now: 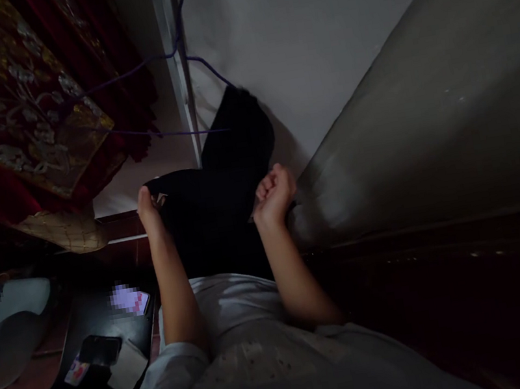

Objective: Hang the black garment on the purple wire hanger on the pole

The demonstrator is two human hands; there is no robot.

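A dark black cloth (208, 209), likely a garment, stretches between my two hands in front of my waist. My left hand (148, 205) is closed on its left upper edge, thumb up. At the right side of the cloth, my right hand (275, 193) is curled into a fist, seemingly around its edge. Behind and above, a black piece (239, 125) rises near a purple cord (210, 67); I cannot tell whether it belongs to the same cloth. The dimness hides the cloth's folds and lower part.
Red curtains with a gold and silver pattern (27, 93) hang at upper left. A black seat (96, 312) at lower left carries a lit phone (130, 299), a dark phone (100, 350) and papers (127, 370). A grey slanting surface (425, 116) stands on the right.
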